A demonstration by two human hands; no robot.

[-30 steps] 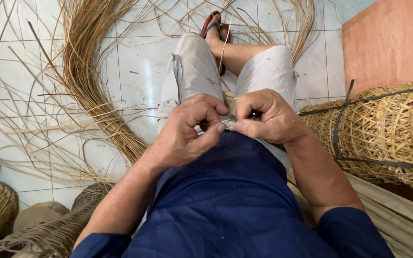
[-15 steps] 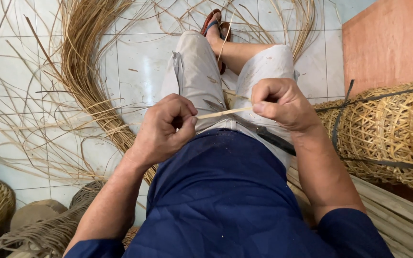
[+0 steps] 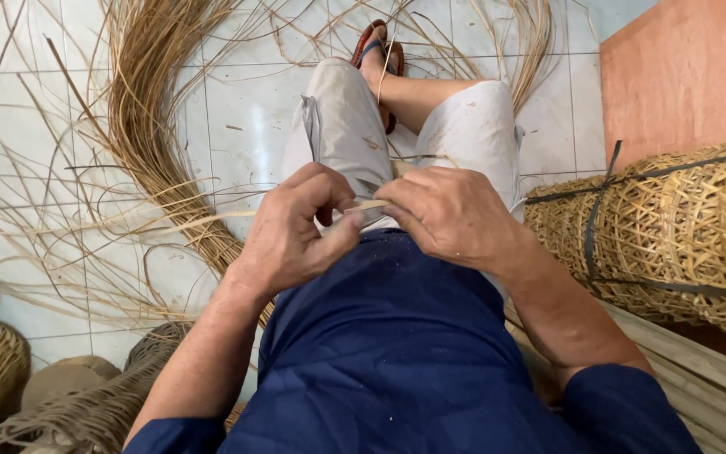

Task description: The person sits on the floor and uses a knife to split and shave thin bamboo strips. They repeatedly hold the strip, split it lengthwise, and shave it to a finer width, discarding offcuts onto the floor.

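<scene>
Over the lap, left hand (image 3: 296,231), right hand (image 3: 451,214), both pinching 1 cane strip (image 3: 371,204)

Soft, even daylight fills the scene, brightest on the white tiled floor (image 3: 237,109), which shows mild glare. Shadows are faint and diffuse. Focus looks sharp centrally; the wide lens bends the edges, perhaps slightly softening the corners

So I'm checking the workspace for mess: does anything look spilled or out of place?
Loose cane strands sprawl in tangles across the tiled floor to the left. Otherwise nothing stands out: both hands, left and right, pinch one thin strip.
</scene>
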